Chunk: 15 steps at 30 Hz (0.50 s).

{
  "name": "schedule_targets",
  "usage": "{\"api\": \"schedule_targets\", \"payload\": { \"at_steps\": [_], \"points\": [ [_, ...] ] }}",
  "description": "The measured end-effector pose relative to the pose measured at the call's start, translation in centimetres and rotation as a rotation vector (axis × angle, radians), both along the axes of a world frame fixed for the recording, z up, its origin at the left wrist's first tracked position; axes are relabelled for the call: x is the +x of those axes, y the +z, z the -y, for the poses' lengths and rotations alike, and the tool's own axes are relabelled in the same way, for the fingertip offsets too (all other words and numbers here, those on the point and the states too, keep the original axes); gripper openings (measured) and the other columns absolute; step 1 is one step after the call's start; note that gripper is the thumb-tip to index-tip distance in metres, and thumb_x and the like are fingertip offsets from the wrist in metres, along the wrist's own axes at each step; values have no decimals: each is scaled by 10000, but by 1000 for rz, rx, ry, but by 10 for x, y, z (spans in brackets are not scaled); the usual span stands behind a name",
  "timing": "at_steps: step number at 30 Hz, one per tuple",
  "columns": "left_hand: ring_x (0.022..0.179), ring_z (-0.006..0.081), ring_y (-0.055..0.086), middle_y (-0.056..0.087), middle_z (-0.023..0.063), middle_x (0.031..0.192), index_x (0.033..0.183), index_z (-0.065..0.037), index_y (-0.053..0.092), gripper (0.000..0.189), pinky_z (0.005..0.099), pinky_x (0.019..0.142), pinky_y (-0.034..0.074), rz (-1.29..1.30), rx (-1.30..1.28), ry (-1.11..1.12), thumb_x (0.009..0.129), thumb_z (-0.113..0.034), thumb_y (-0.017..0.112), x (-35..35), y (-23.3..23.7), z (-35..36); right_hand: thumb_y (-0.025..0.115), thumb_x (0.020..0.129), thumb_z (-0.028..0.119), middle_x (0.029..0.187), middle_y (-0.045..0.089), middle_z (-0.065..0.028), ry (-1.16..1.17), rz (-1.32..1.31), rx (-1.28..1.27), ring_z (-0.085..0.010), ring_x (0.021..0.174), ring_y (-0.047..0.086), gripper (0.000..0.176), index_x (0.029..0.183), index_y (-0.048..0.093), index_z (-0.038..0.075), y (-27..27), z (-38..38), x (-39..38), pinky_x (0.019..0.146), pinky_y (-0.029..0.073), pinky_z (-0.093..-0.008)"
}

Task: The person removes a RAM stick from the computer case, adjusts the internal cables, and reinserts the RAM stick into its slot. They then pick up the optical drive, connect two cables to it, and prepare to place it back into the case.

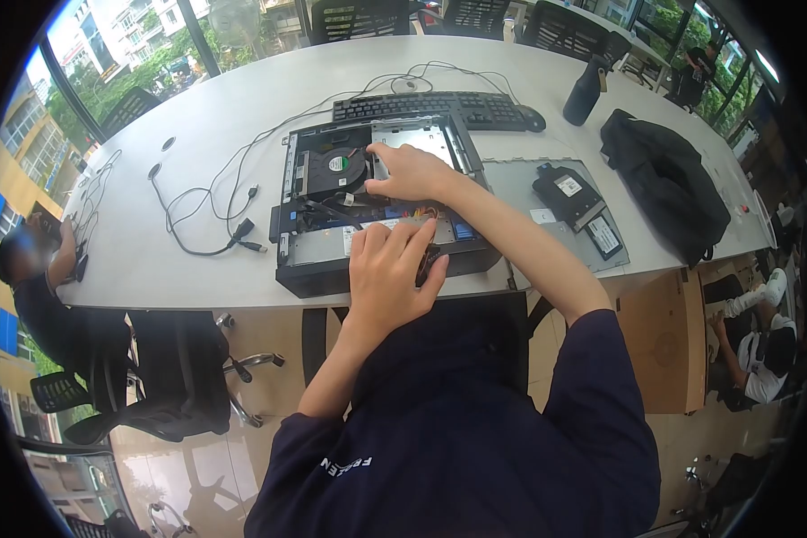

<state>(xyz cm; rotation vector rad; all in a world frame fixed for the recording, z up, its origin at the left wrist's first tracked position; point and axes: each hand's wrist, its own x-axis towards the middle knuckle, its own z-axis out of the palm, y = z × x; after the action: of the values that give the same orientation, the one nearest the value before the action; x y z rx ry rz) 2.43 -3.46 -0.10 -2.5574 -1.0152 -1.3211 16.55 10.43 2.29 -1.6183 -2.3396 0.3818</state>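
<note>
An opened black desktop computer case (314, 276) lies on the table in front of me, its inner parts exposed. My right hand (408, 172) reaches over it, thumb and fingertips curved around the right side of a black fan (332, 170) with a green-centred label. Lower down, my left hand (390, 273) is at the case's near edge, fingers bent over the metal rim. Something dark shows between its thumb and index finger, too hidden to name. Coloured wires (419, 212) run just beyond its fingertips, beside a blue connector area (463, 230).
Behind the case are a black keyboard (430, 109) and mouse (532, 118). To the right lie a metal panel (516, 175) bearing a drive (603, 236), a dark bottle (585, 92) and a black bag (668, 184). Loose cables (211, 193) spread leftward. A person (36, 269) sits far left.
</note>
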Motion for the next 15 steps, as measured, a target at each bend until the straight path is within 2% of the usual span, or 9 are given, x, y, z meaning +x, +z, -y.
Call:
{"api": "schedule_targets", "payload": {
  "at_steps": [7, 15],
  "points": [
    [833, 257, 519, 633, 56, 955, 1162, -43, 696, 425, 404, 785, 383, 6, 8, -3, 811, -280, 729, 1, 0, -1, 632, 836, 497, 1062, 693, -253, 2, 4, -31, -399, 1077, 667, 667, 1403, 550, 154, 8, 5, 0, 919, 538, -485],
    [835, 258, 519, 633, 56, 954, 1160, -39, 695, 427, 403, 783, 384, 3, 12, -2, 810, -282, 728, 0, 1, -1, 619, 812, 471, 953, 698, -206, -19, 46, -8, -366, 981, 686, 580, 1308, 585, 172, 12, 9, -1, 873, 540, -467]
  ]
}}
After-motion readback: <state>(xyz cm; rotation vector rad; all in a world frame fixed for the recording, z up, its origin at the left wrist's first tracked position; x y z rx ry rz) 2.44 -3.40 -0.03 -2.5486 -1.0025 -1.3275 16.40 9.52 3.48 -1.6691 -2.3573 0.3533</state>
